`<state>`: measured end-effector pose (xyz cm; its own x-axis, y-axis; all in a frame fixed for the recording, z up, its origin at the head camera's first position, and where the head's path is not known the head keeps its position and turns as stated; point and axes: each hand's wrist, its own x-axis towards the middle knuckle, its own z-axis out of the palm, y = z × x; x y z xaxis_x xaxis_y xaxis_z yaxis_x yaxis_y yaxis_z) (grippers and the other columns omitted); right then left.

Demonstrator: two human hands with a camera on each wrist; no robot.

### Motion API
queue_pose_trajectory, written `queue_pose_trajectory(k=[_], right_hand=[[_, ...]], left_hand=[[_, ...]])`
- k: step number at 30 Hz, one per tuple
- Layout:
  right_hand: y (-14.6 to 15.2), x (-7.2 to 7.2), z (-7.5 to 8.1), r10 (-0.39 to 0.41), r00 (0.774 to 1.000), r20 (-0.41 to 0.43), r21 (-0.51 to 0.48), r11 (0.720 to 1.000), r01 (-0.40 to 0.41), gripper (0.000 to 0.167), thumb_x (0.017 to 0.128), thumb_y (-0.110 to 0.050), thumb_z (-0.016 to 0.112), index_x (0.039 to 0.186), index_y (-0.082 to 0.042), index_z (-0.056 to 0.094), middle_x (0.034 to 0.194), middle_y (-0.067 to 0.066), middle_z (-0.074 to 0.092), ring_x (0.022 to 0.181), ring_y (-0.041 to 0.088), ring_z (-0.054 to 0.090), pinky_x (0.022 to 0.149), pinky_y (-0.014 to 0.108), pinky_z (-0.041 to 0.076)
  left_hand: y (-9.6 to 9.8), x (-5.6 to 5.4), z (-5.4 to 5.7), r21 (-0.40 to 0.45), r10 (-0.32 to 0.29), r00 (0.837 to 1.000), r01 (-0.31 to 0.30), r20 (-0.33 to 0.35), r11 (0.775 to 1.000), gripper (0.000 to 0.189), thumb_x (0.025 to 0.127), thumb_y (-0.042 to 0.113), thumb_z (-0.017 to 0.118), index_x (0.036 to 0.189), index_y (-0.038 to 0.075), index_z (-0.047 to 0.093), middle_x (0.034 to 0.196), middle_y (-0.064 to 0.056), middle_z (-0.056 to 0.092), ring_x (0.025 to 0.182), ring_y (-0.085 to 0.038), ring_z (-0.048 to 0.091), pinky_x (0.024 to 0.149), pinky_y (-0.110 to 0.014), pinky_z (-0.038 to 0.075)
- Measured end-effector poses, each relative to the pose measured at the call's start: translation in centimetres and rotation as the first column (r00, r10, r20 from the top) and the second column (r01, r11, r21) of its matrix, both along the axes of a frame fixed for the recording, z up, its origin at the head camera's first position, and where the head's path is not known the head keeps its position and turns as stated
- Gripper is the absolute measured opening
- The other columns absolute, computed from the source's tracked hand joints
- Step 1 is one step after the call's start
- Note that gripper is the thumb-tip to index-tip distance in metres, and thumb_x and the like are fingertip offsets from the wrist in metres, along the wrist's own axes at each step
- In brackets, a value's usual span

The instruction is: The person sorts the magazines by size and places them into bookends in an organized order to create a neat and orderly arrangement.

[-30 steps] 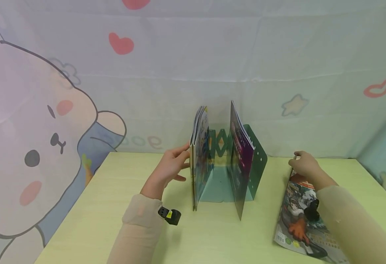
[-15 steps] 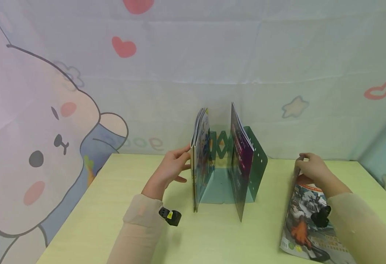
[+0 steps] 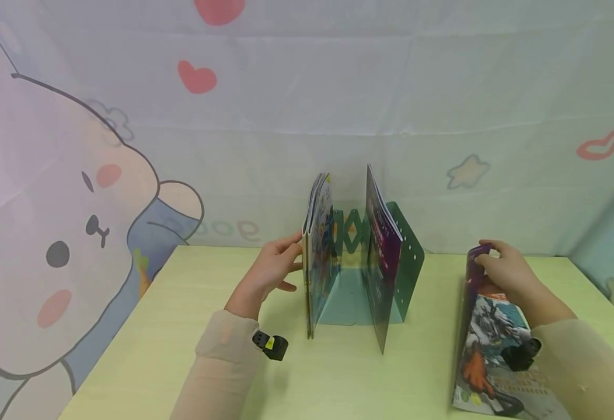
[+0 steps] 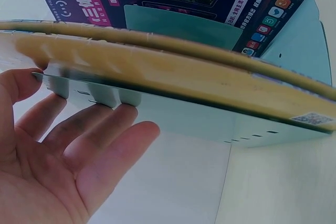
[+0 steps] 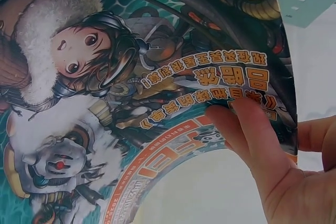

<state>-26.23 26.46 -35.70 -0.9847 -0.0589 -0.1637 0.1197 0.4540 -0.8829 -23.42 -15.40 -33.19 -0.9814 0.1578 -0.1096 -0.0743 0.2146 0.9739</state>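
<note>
A green expandable bookend [image 3: 346, 300] stands on the table. Several magazines [image 3: 318, 262] stand upright along its left side, and a dark purple magazine [image 3: 384, 251] leans at its right side. My left hand [image 3: 267, 268] rests its fingertips on the outer face of the left green plate [image 4: 184, 114], thumb at the plate's edge. Further right, my right hand [image 3: 509, 277] pinches the far left edge of a comic magazine [image 3: 482, 361], thumb on its illustrated cover [image 5: 157, 77] and fingers behind. That edge is raised, showing a purple back; my right sleeve hides part of the cover.
The pale yellow table [image 3: 165, 326] ends at a cloth backdrop [image 3: 296, 116] printed with a cartoon bear and hearts. Small black cameras [image 3: 271, 344] sit on both wrists.
My right hand has shifted slightly right, turning up the left edge of the comic magazine so that its purple back shows. My left hand and the bookend have stayed in place.
</note>
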Motion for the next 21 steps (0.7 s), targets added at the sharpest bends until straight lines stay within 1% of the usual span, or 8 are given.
queue_pose_trajectory(k=[3,7,9,12,18,21], right_hand=[[-0.1,0.4,0.2,0.006,1.000,-0.014,-0.018,1.000,-0.006,0.065,0.100,-0.021,0.034,0.150,0.003,0.000,0.107,0.027,0.059,0.073,0.019,0.070,0.068,0.041,0.058],[-0.5,1.0,0.4,0.024,0.999,-0.039,-0.037,0.999,-0.025,0.064,0.101,-0.021,0.033,0.151,0.001,-0.001,0.121,0.040,0.047,0.076,0.019,0.070,0.068,0.040,0.058],[-0.6,1.3,0.5,0.033,0.998,-0.050,-0.041,0.999,-0.035,0.064,0.101,-0.021,0.032,0.151,0.001,-0.001,0.126,0.043,0.042,0.077,0.019,0.070,0.067,0.040,0.058],[-0.9,1.6,0.8,0.040,0.997,-0.060,-0.041,0.998,-0.043,0.063,0.101,-0.020,0.031,0.151,0.001,-0.001,0.126,0.043,0.042,0.077,0.018,0.070,0.066,0.039,0.058],[-1.1,2.0,1.4,0.049,0.997,-0.067,-0.044,0.998,-0.052,0.061,0.101,-0.019,0.030,0.150,0.002,0.000,0.119,0.033,0.051,0.076,0.015,0.070,0.066,0.038,0.058],[-1.1,2.3,1.6,0.054,0.996,-0.077,-0.050,0.997,-0.058,0.061,0.101,-0.019,0.030,0.150,0.002,0.000,0.121,0.035,0.049,0.077,0.014,0.070,0.066,0.038,0.058]], left_hand=[[0.0,-0.1,-0.1,-0.001,0.002,1.000,-0.002,-0.003,1.000,0.049,0.097,0.029,0.044,0.145,0.029,0.038,0.141,-0.007,0.050,0.123,-0.031,0.054,0.075,-0.054,0.054],[-0.1,-0.2,-0.3,0.006,-0.009,1.000,0.009,-0.007,1.000,0.048,0.098,0.029,0.043,0.145,0.030,0.037,0.141,-0.008,0.050,0.123,-0.032,0.054,0.076,-0.055,0.053],[-0.1,-0.2,-0.4,0.006,-0.014,1.000,0.014,-0.007,1.000,0.048,0.098,0.029,0.043,0.146,0.030,0.036,0.141,-0.008,0.050,0.123,-0.031,0.054,0.076,-0.056,0.053],[-0.1,-0.2,-0.3,0.006,-0.014,1.000,0.014,-0.008,1.000,0.048,0.098,0.029,0.042,0.146,0.030,0.035,0.142,-0.008,0.049,0.123,-0.031,0.054,0.077,-0.056,0.053],[-0.1,-0.3,-0.4,0.001,-0.012,1.000,0.012,-0.001,1.000,0.049,0.098,0.030,0.043,0.146,0.031,0.035,0.142,-0.008,0.048,0.124,-0.032,0.053,0.078,-0.057,0.052],[-0.1,-0.4,-0.5,0.005,-0.016,1.000,0.016,-0.005,1.000,0.049,0.098,0.029,0.043,0.146,0.030,0.036,0.142,-0.009,0.048,0.124,-0.032,0.053,0.079,-0.059,0.052]])
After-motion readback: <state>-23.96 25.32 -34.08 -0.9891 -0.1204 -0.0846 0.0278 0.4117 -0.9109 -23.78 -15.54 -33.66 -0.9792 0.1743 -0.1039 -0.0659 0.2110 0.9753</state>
